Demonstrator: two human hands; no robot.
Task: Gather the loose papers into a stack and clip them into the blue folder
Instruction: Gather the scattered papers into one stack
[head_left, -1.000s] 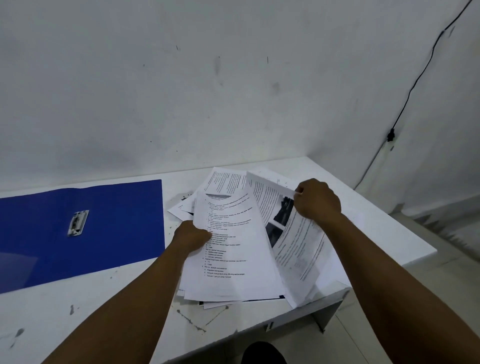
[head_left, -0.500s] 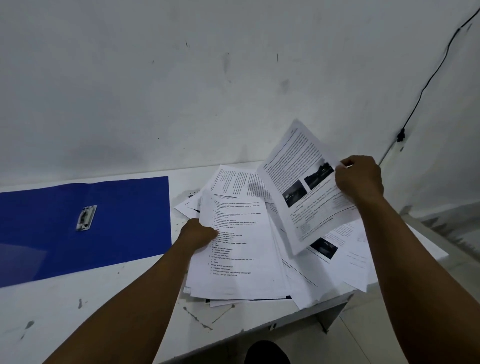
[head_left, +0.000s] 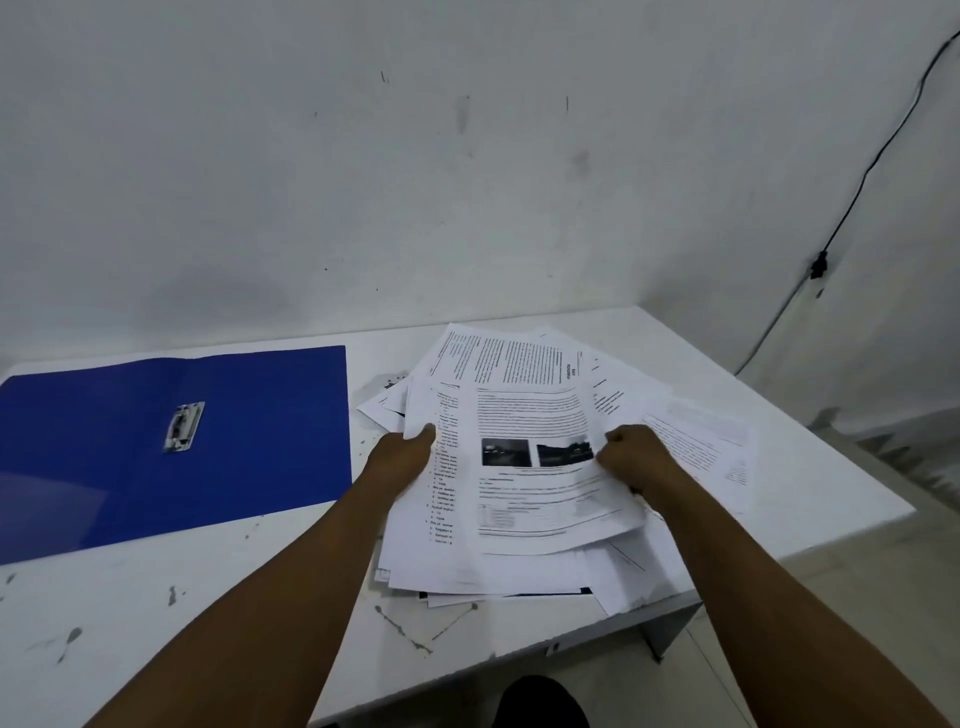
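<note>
Both hands, left (head_left: 402, 454) and right (head_left: 631, 457), grip the loose papers (head_left: 530, 499) between them.

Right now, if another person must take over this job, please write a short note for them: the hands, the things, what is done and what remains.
Left hand: grips the left edge of the paper pile.
Right hand: pinches the right edge of the top sheet with two photos, which lies on the pile.
Papers: fanned and uneven on the right half of the white table; some sheets spread out to the right.
Blue folder: lies open and flat on the left, its metal clip holding nothing.
Done: the sheets are roughly together.
Left: square the edges, move the stack to the folder, clip it.
</note>
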